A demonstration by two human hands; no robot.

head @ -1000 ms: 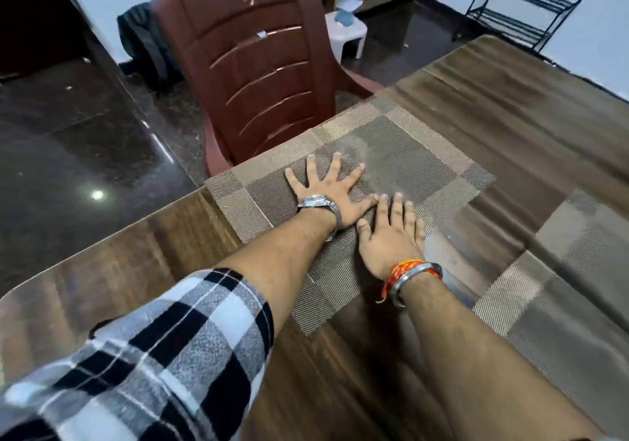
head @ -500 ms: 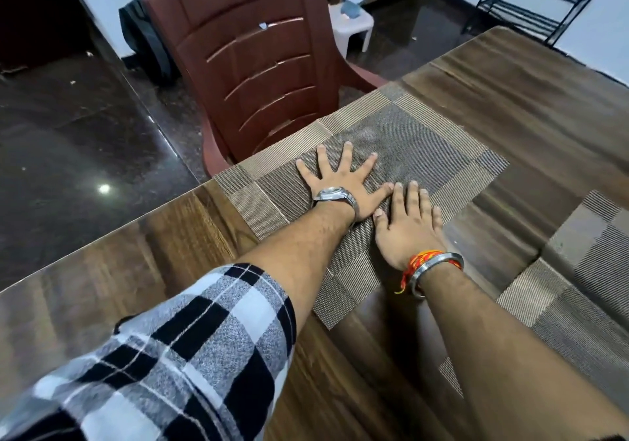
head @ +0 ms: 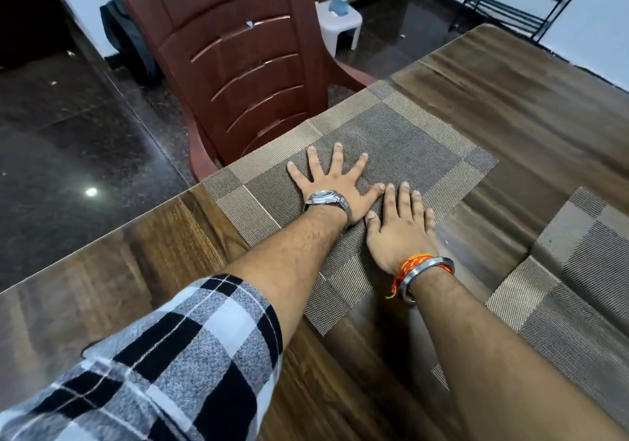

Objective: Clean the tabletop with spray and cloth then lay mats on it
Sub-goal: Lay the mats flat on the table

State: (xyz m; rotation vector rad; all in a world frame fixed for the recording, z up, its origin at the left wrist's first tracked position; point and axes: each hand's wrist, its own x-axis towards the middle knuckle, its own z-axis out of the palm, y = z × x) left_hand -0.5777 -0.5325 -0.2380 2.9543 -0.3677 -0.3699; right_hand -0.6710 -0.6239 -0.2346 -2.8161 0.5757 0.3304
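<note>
A woven brown-and-beige mat (head: 413, 148) lies flat on the dark wooden tabletop (head: 531, 100), along its left edge by the chair. My left hand (head: 335, 185), with a wristwatch, rests palm down on the mat, fingers spread wide. My right hand (head: 401, 226), with a steel bangle and orange thread, lies flat beside it on the mat's near half, fingers together. Neither hand grips anything. A second mat (head: 575, 291) of the same weave lies at the right, partly cut off by the frame. No spray bottle or cloth is in view.
A brown plastic chair (head: 245, 66) stands against the table's left edge, just behind the mat. Beyond it on the dark glossy floor are a small white stool (head: 340, 29) and a black wire rack (head: 517, 1) by the wall.
Both hands stay flat on the mat in the same pose. The camera has shifted slightly, so the scene sits a little further right and up in the frame.
</note>
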